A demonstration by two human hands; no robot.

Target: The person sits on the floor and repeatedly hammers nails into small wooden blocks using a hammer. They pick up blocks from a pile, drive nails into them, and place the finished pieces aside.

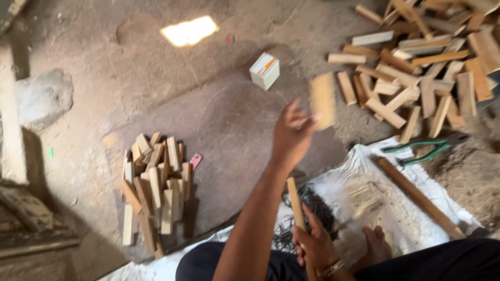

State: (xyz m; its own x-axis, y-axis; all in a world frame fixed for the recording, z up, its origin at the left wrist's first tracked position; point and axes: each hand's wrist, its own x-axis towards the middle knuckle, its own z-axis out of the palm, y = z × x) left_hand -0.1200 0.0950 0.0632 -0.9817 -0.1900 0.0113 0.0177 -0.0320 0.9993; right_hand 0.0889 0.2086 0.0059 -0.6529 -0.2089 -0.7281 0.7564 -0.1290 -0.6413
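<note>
Landmark: white sack [396,208] spread on the dirt floor [104,78].

- Far left of the sack: small stack of short cut wood pieces [153,187], piled on a dark slab. A pink scrap [196,160] is seen touching its right edge.
- Above the sack, well apart from it: small white box [264,71] on the floor.
- Left hand [291,136] is raised just above the sack's left part, arm stretched forward. A flat wood block [323,100] is pinched at the fingertips; motion-blurred, so exact finger placement cannot be told.
- Right hand [315,244] is held over the sack's lower left, closed around a thin wooden stick [297,205], stick upright and slightly tilted.
- Dark nails [312,205] are heaped on the sack, just behind the stick.
- Long wooden rod [416,196] is laid diagonally across the sack's right half.
- Green-handled pliers [424,148] at the sack's upper right edge.
- Large loose pile of wood blocks [422,67] beyond the sack, upper right.
</note>
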